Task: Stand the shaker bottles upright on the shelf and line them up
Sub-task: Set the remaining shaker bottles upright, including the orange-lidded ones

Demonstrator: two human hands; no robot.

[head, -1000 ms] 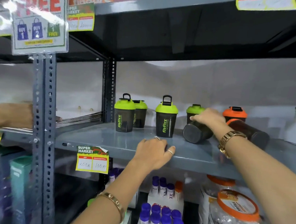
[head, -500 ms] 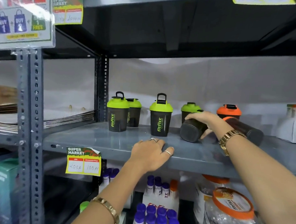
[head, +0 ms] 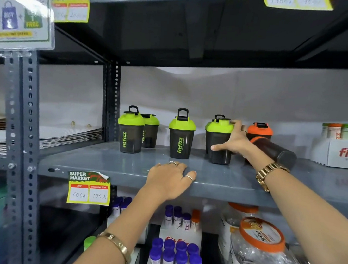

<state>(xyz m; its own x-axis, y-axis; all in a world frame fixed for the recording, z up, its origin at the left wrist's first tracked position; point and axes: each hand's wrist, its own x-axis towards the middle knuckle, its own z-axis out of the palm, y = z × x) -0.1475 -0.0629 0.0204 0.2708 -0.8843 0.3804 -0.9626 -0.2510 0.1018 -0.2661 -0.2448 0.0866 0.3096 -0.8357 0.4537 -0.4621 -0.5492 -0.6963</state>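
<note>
Left hand (head: 169, 179) flat on shelf (head: 107, 164) edge, palm down, gripping nothing; five green-lid shakers upright: two (head: 131, 129) far left of the grip, one (head: 181, 134) just left, right hand (head: 234, 143) wrapped round the front one (head: 219, 142), another directly behind; right of grip two orange: one upright (head: 260, 130), one lying (head: 275, 150).

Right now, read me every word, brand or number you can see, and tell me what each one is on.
"fitfizz": shaker bottle and its neighbour
"SUPER MARKET", "200", "100": shelf-edge price tag
"BUY", "FREE": hanging offer sign
"fit", cut off: white carton
Upper price tags, jars below: too blurred.
</note>
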